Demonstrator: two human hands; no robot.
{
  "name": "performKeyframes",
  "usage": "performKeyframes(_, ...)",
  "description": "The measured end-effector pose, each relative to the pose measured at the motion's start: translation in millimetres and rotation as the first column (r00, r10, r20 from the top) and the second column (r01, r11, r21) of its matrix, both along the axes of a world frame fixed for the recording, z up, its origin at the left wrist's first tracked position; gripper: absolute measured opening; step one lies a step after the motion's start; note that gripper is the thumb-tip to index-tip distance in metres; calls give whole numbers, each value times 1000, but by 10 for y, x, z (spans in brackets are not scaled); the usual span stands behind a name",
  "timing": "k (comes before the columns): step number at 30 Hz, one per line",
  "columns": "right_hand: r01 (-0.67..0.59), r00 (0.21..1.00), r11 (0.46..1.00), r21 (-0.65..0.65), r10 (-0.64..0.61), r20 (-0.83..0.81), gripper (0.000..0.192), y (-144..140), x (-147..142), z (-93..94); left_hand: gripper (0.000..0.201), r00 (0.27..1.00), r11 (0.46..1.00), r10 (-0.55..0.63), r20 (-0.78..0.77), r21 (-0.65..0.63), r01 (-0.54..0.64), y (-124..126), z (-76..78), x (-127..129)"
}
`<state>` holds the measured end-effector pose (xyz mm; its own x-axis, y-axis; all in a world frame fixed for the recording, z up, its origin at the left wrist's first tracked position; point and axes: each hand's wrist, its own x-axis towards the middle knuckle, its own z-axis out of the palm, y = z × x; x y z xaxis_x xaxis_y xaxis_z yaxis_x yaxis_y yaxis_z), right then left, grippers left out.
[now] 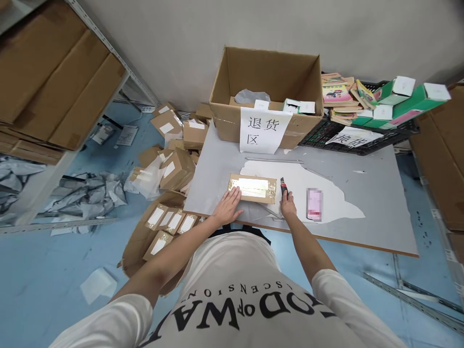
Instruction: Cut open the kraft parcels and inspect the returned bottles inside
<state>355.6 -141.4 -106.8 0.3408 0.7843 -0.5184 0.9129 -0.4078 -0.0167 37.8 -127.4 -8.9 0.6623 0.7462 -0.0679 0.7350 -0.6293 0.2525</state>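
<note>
A small taped cardboard box (253,188) with a white label on top lies near the table's front edge. My left hand (228,205) rests on its left end, fingers stretched flat and thumb spread. Just right of the box, my right hand (288,203) is closed around a red and black utility knife (283,186). Its tip points away from me, apart from the box. Under the knife and partly under the box spreads a white torn-edged sheet (326,186). A pink, blurred-out rectangular item (314,205) lies on that sheet to the right.
A large open carton (226,123) with a paper sign stands at the table's back. Beside it, a black crate (319,135) holds booklets and green boxes. Parcels (177,169) pile up left of the table (384,212); an open carton (136,241) of parcels sits below.
</note>
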Motion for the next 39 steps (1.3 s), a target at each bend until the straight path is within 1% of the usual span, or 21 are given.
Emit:
performKeyframes(5,-21,999,995,96,17,35,65,4,7,-15,73,999,999,-31,-27,-14,31,-18,-52,21)
performKeyframes(10,-12,998,995,103,5,66,63,65,-40,28,72,999,1000,-29,-25,-7,29,-8,-94,18)
performKeyframes(13,9,999,991,137,-13,29,62,71,-40,76,73,999,1000,-29,-21,-8,29,4,-98,18)
performKeyframes(15,31,999,981,192,-27,-25,63,70,-1,143,73,999,1000,-29,-19,-11,29,11,-93,17)
performKeyframes(17,69,995,958,280,-46,-88,64,83,72,258,74,999,1000,-29,-20,-14,28,14,-89,18)
performKeyframes(19,122,987,913,389,-69,-147,65,121,164,434,74,1000,1000,-24,-19,-16,24,16,-88,20)
performKeyframes(21,156,978,854,497,-64,-197,64,186,239,667,75,1000,1000,-18,-15,-16,18,17,-93,22)
performKeyframes(23,134,974,802,582,3,-228,62,267,247,938,75,1000,1000,-15,-4,-16,15,20,-102,22)
performKeyframes(24,97,970,786,610,63,-235,62,308,214,1077,75,1000,1000,-16,2,-16,16,22,-106,22)
performKeyframes(26,-31,940,774,633,238,-245,63,381,64,1336,75,1000,1000,-18,15,-15,18,25,-115,19)
performKeyframes(28,-208,852,763,612,448,-270,62,439,-177,1543,75,1000,1000,-15,27,-15,15,26,-119,15)
performKeyframes(30,-391,726,726,565,621,-296,57,486,-451,1678,75,999,1000,-11,37,-18,11,27,-121,11)
performKeyframes(32,-549,621,674,495,725,-298,52,538,-697,1742,75,999,1000,-11,49,-24,12,28,-121,8)
performKeyframes(34,-664,565,628,406,777,-278,51,599,-871,1754,76,998,999,-14,57,-29,16,29,-120,5)
performKeyframes(36,-736,533,590,333,808,-253,51,668,-965,1741,77,998,999,-16,63,-33,18,32,-120,3)
performKeyframes(39,-799,479,531,282,845,-236,52,764,-1002,1722,77,997,999,-14,69,-34,16,35,-121,-2)
